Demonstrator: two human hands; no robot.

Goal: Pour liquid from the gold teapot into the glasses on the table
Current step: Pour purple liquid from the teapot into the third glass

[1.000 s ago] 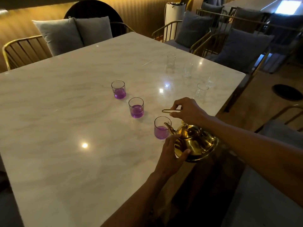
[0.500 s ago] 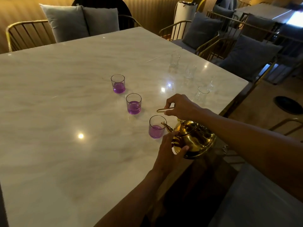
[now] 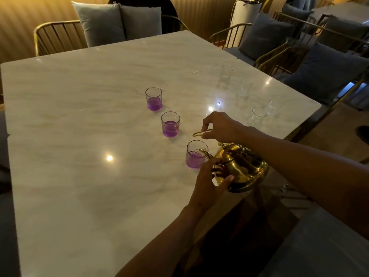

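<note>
Currently the gold teapot (image 3: 239, 166) is tilted, spout over the nearest glass (image 3: 195, 154) at the table (image 3: 79, 176) edge — right hand (image 3: 219, 126) pinching its handle, left hand (image 3: 209, 176) cupping its body — clear glasses (image 3: 257, 114) lie beyond the right hand.

The teapot handle (image 3: 200, 133) is mostly hidden inside the closed fingers (image 3: 211, 124) of the right hand (image 3: 220, 126). The teapot (image 3: 243, 168) front is covered by the left hand (image 3: 207, 180), and the clear glasses (image 3: 256, 116) beyond the fingers are too faint to count.
</note>
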